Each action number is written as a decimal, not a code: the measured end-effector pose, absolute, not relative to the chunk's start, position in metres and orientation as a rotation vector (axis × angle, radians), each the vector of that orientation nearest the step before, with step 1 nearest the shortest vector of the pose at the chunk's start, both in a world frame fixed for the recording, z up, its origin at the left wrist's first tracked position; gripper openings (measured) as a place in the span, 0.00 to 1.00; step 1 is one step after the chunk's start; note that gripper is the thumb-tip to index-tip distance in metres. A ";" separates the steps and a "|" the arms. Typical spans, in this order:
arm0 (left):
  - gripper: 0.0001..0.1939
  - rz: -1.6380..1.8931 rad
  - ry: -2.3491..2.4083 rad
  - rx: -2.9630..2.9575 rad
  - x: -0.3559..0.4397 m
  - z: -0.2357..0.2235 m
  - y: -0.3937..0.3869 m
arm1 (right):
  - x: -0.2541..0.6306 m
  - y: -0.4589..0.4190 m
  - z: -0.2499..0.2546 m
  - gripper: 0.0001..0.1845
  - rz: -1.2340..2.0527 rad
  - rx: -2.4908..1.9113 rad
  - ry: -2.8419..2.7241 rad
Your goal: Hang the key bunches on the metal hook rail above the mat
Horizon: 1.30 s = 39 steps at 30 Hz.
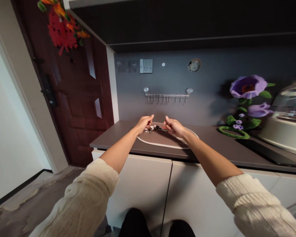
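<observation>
My left hand [145,123] is closed, thumb up, just over the left part of an oval tray with a pale rim [160,144] on the counter. Facing it on the right, my right hand [173,126] is curled shut in the same way. What either set of fingers holds, if anything, is too small to make out. Between and below the hands lies a cluster of keys [151,129] with dark and metallic pieces. A bit of orange [164,128] shows beside the right fingers; its kind is unclear.
A clear hook rail [166,95] hangs on the wall behind. To the right stand purple fabric flowers [249,87], a black phone-like slab [268,153] and a domed cream appliance [283,131]. A dark cabinet [187,23] overhangs the counter; a red-brown door [81,98] is left.
</observation>
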<state>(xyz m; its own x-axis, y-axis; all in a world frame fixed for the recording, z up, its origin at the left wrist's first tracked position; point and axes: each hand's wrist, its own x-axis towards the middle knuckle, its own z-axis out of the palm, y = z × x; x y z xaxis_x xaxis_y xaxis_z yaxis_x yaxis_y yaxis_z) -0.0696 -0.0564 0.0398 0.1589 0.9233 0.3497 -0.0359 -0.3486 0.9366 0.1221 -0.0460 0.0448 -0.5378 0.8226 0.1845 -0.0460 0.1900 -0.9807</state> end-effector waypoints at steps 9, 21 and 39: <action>0.10 1.659 1.442 2.014 -0.073 0.035 -0.028 | 0.089 -0.020 0.041 0.07 1.063 -0.874 -1.604; 0.09 1.035 1.666 2.540 -0.093 0.011 -0.018 | 0.088 -0.002 0.006 0.05 0.754 -0.969 -1.789; 0.09 0.810 1.685 2.674 -0.085 0.011 -0.028 | 0.082 -0.002 0.006 0.03 0.787 -1.085 -1.838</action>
